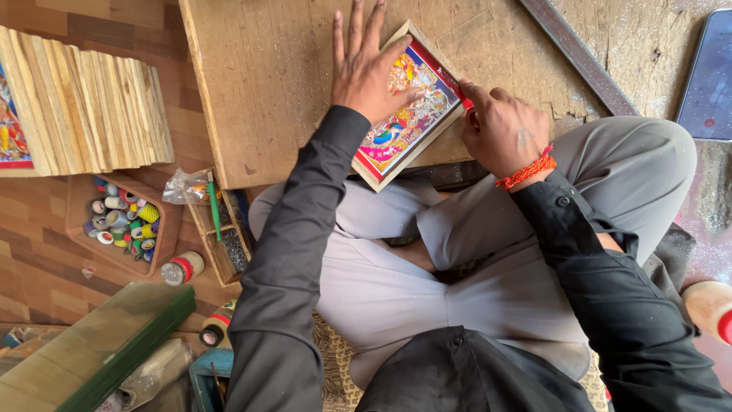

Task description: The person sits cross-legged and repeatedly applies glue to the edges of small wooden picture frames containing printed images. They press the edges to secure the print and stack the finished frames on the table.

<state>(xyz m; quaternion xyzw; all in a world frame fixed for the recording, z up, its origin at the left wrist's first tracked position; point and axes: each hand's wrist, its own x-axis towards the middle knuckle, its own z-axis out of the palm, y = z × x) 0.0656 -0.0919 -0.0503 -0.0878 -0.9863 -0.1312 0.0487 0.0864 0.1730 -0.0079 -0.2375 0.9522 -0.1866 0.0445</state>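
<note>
A small framed colourful picture point(408, 114) lies on a wooden board point(267, 84) above my crossed legs. My left hand point(367, 65) rests flat on the picture's upper left part, fingers spread. My right hand point(503, 130), with an orange thread on the wrist, grips the picture's right edge with fingers curled; whatever is inside the fingers is hidden.
A stack of wooden frames point(91, 107) lies at the left. Below it are a wooden tray of tape rolls point(122, 221), a small box of nails point(225, 244), a bottle point(183, 268) and green glass sheets point(114, 343). A metal bar point(579, 57) and phone point(709, 72) lie at upper right.
</note>
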